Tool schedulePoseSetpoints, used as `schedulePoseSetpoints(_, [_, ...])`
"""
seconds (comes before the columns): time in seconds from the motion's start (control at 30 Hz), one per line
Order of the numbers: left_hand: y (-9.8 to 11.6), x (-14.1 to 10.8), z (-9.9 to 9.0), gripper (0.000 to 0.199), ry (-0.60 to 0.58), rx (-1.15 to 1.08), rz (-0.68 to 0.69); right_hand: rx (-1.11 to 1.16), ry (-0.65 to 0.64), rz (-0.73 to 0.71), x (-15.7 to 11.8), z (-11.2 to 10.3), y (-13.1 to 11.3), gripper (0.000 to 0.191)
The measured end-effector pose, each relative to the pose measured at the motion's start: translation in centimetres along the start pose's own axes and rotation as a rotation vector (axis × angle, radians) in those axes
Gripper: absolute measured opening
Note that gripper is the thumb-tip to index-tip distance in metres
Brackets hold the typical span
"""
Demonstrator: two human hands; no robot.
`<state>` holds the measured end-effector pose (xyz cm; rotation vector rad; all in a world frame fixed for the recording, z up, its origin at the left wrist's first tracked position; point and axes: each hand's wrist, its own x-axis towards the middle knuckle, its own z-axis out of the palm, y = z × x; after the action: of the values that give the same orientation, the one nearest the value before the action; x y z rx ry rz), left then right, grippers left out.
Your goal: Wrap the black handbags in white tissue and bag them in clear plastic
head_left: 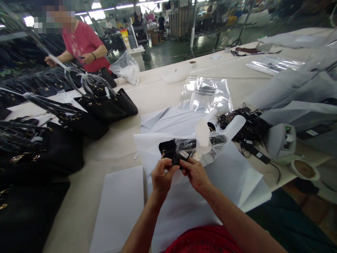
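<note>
Both of my hands meet over the white paper (181,196) at the table's front. My left hand (162,175) pinches the left side of a small black piece (177,159), and my right hand (194,173) pinches its right side. A small white label (184,154) shows just above my right fingers. Around and behind the piece lie black material (167,148) with a gold-coloured fitting and clear plastic wrap (217,149). A white strip (203,137) stands up over the wrap. My fingers hide part of the black piece.
Black handbags (113,105) with wrapped handles line the left. A white stack (118,207) lies front left. Clear plastic (206,93) lies beyond the paper. Black straps (244,123), a tag dispenser (281,142) and a tape roll (304,169) sit right. A person (85,45) stands across the table.
</note>
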<state>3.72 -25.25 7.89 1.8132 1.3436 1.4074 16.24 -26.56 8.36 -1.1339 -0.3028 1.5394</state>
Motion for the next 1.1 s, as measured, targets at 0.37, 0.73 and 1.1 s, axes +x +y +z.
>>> schedulePoseSetpoints(0.37, [0.4, -1.4, 1.3, 0.003, 0.064, 0.283, 0.179, -0.009, 0.032, -0.083, 1.7, 1.3, 0.1, 0.024])
schedulePoseSetpoints(0.73, [1.9, -3.2, 3.8, 0.019, 0.202, -0.203, -0.307, 0.029, -0.009, -0.056, 3.3, 1.9, -0.7, 0.027])
schedulePoseSetpoints(1.1, [2.8, 1.9, 2.6, 0.039, 0.195, -0.705, -0.914, 0.021, -0.136, -0.08, 4.2, 1.6, 0.1, 0.03])
